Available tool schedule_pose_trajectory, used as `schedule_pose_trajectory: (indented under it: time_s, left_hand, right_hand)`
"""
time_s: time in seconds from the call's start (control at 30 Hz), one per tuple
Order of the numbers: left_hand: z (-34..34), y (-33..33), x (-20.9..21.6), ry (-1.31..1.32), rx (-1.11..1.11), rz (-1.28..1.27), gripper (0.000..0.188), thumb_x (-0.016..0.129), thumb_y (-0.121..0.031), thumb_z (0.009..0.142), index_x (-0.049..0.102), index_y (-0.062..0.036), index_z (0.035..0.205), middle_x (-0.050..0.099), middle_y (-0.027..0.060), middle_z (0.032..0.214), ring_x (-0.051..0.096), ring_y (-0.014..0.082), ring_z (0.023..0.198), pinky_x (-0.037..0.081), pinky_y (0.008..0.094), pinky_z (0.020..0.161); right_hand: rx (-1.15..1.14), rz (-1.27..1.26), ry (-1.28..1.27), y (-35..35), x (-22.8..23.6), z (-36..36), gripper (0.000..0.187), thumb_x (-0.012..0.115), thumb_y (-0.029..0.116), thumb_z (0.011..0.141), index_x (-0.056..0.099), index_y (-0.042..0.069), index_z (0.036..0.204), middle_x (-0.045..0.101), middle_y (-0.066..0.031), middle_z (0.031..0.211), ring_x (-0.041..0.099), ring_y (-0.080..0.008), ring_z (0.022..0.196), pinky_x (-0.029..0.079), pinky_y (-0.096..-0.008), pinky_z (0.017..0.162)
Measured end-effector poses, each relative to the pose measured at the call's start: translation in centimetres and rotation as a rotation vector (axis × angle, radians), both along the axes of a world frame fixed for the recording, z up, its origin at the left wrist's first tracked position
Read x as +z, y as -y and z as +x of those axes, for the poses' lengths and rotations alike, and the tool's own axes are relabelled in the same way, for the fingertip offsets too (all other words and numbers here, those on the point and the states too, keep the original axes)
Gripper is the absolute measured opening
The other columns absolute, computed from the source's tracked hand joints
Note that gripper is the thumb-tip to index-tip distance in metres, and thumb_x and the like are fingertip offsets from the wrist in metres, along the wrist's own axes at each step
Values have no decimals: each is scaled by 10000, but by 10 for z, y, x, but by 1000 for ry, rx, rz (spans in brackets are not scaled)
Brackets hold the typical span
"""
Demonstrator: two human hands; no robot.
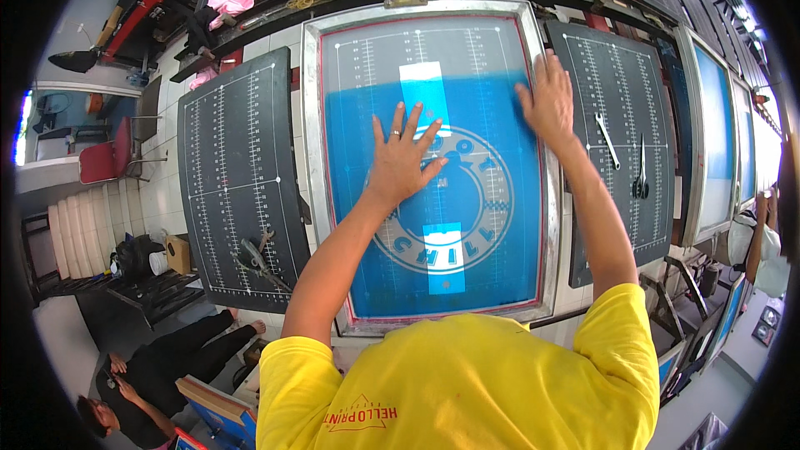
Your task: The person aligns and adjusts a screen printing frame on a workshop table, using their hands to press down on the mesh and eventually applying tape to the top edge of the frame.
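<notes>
I have the left hand (406, 157) palm down on the blue mesh of the framed screen (313, 117), left of its middle, forearm slanting in from its near left corner. Its fingers are splayed wide and grip nothing, tips toward the far rail, thumb out to the right. My right hand (550, 104) is at the screen's right rail, fingers pointing far and only slightly apart, thumb spread over the mesh; how hard it presses, I cannot tell. The screen lies in front of the torso, long axis running near to far, with its ring-shaped design (502, 225) mostly in the near half. A dark board (200, 158) sits left of it; another, to its right, carries a wrench (607, 142) and scissors (641, 173).
</notes>
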State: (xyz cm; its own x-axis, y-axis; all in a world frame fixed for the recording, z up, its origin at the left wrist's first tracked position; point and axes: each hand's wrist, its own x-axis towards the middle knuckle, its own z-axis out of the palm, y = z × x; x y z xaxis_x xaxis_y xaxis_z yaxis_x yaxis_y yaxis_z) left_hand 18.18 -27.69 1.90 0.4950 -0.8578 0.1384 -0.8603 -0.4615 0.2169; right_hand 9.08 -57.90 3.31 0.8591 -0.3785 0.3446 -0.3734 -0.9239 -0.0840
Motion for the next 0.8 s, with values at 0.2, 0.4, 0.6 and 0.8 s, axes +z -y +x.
schedule_pose_trajectory:
  time_s: [0.2, 0.4, 0.6, 0.8]
  left_hand:
    - [-3, 2, -3, 19, 3, 11, 662, 582, -563, 923, 456, -245, 1489, 283, 147, 1599, 252, 436, 1472, 175, 767, 1101]
    - [-4, 3, -5, 48, 1, -9, 663, 570, -579, 924, 462, -244, 1486, 306, 143, 1591, 267, 438, 1465, 185, 766, 1097]
    - [-2, 1, -1, 40, -4, -6, 661, 551, -588, 927, 475, -230, 1479, 308, 158, 1590, 282, 446, 1456, 171, 756, 1107]
    - [-1, 1, 6, 1, -3, -3, 662, 560, -572, 925, 482, -216, 1477, 304, 170, 1588, 275, 454, 1454, 161, 747, 1113]
  right_hand:
    - [342, 243, -339, -141, 22, -93, 716, 610, 464, 913, 425, 76, 1486, 307, -162, 1590, 234, -347, 1495, 158, -611, 1201]
    - [272, 281, -339, -171, 5, -119, 765, 600, 537, 896, 401, 136, 1516, 289, -128, 1606, 207, -328, 1505, 133, -654, 1189]
    - [265, 247, -444, -171, 10, -115, 771, 554, 570, 915, 376, 143, 1532, 273, -127, 1616, 202, -327, 1508, 141, -654, 1185]
    - [282, 245, -437, -170, 10, -115, 785, 553, 575, 913, 374, 123, 1530, 271, -156, 1613, 211, -359, 1501, 136, -670, 1172]
